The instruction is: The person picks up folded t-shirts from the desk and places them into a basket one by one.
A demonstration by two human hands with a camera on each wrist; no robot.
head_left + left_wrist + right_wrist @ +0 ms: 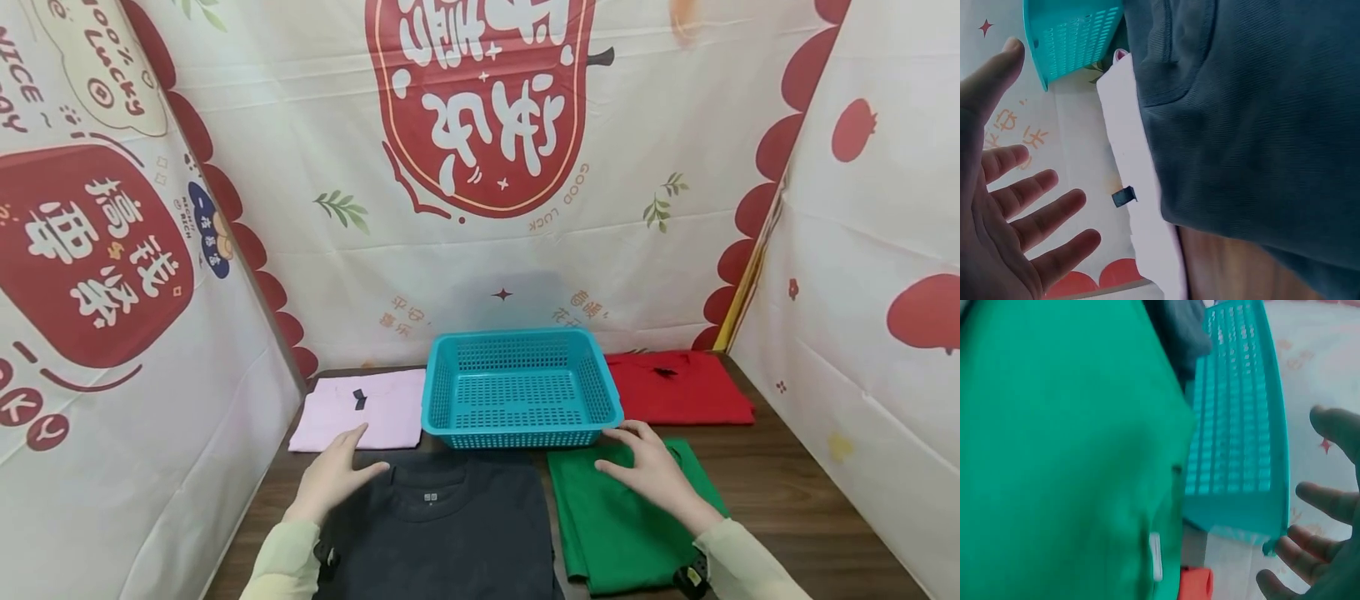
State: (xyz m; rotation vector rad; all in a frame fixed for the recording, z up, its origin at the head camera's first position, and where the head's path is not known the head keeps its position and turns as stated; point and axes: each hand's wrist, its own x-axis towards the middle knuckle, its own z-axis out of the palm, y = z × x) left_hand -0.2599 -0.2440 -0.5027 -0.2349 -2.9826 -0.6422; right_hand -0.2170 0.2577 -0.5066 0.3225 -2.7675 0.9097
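My left hand [333, 475] hovers with spread fingers over the upper left corner of a folded dark navy T-shirt [472, 542]; in the left wrist view its palm and fingers [1041, 237] hold nothing. Over a folded green garment [622, 525] is my right hand [652, 467], fingers apart and likewise without anything in them. Its fingertips are near the front right corner of a turquoise plastic basket [521, 400]; whether they touch it I cannot tell. The basket holds nothing and stands behind the navy shirt.
A folded pink shirt [393, 392] with a dark tag lies left of the basket, and a folded red shirt [690, 392] lies to its right. All rest on a brown wooden table [780, 492]. Printed white cloth [300, 150] walls in the back and both sides.
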